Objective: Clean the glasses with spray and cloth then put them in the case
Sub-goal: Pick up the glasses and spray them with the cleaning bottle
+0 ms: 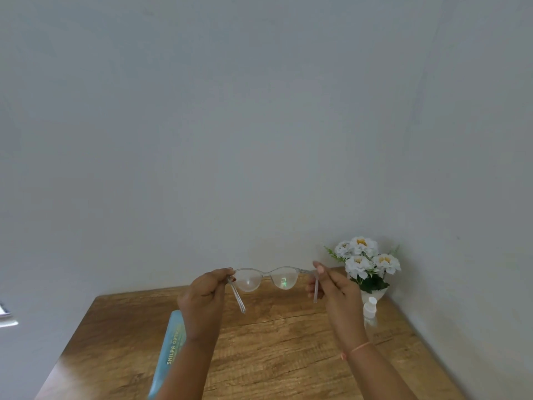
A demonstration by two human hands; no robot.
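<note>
Bare forearms; thin orange thread (pixel 359 348) (small knot) on right wrist.

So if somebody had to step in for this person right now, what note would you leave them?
Left hand: pinches the glasses at one hinge.
Right hand: pinches the other hinge.
Glasses: held up above the table, arms unfolded.
Case: on the table, under the left forearm.
Spray bottle: standing at the right, beside the flowers.
Cloth: not in view.
Done: cannot tell whether the lenses were sprayed or wiped.
Left: at least putting the glasses in the case.
</note>
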